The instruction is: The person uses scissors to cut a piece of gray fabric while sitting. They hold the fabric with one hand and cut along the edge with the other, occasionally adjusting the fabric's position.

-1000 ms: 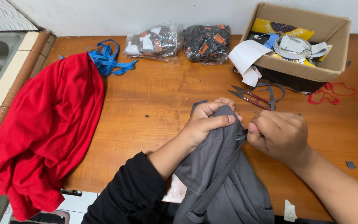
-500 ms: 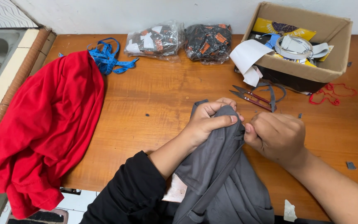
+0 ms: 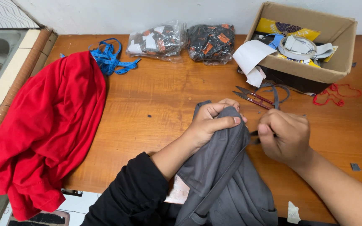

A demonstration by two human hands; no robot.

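The left hand (image 3: 212, 121) grips a bunched fold of grey cloth (image 3: 223, 180) at the table's (image 3: 168, 104) near edge, and the right hand (image 3: 283, 136) is pinched shut just beside it; what it pinches is hidden. Snips (image 3: 252, 97) lie just beyond, then a box (image 3: 315, 69), 2 bags (image 3: 158, 41) and red cloth (image 3: 47, 125) at left.

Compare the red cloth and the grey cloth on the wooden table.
The red cloth lies spread and untouched at the table's left edge; the grey cloth is bunched in the left hand, beside the right hand. Red looks larger. Both hang over the table's near edge.
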